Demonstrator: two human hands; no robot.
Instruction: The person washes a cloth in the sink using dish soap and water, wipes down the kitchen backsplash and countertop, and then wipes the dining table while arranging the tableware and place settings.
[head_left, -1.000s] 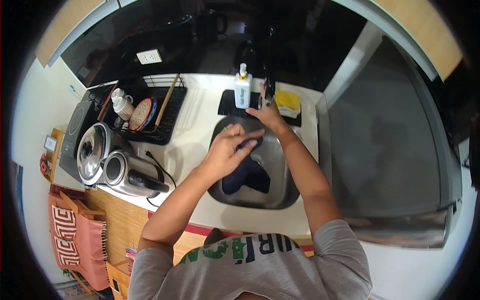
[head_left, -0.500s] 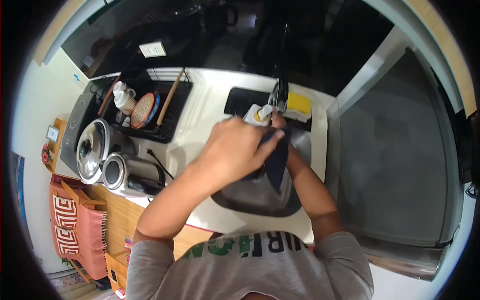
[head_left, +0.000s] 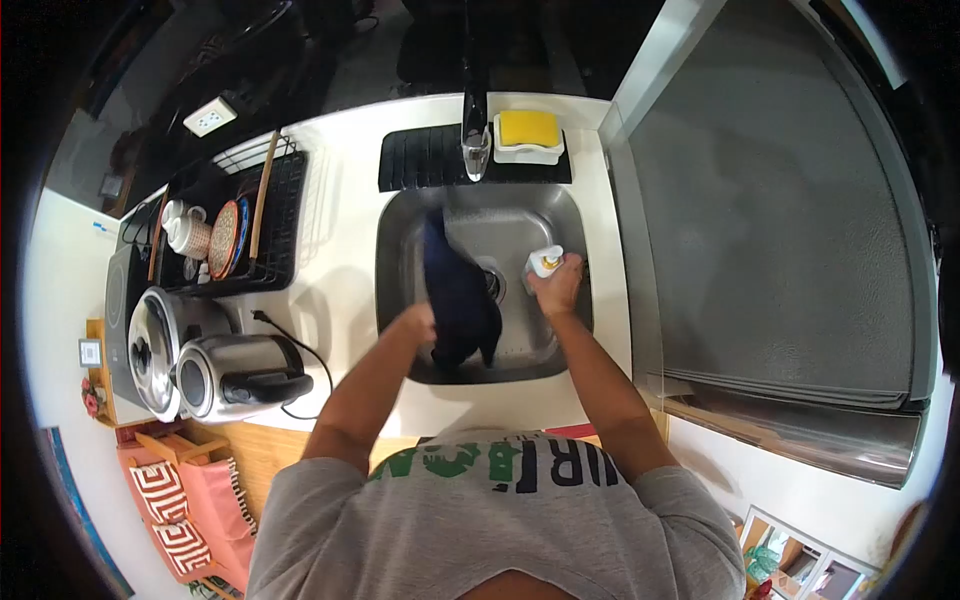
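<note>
The dark navy cloth (head_left: 455,290) hangs over the left part of the steel sink (head_left: 505,215), its folds drooping towards the basin. My left hand (head_left: 413,326) is closed on the cloth's near left side; the fingers are partly smeared by motion. On the right of the basin, my right hand (head_left: 560,287) is wrapped round a white bottle (head_left: 545,261) with a yellow ring near its top. Part of the bottle is hidden by the fingers. Between cloth and bottle the drain (head_left: 494,284) partly shows.
A faucet (head_left: 476,150) rises behind the sink, beside a yellow sponge (head_left: 529,128) on a white holder. To the left stand a dish rack (head_left: 275,215) with cups and plates, an electric kettle (head_left: 235,372) with its cord, and a lidded pot (head_left: 160,345). A grey refrigerator (head_left: 770,220) is at the right.
My hands were close together near the faucet with the bottle and cloth; now they are apart. The cloth has moved left, the bottle down into the sink's right side. The view has shifted.
</note>
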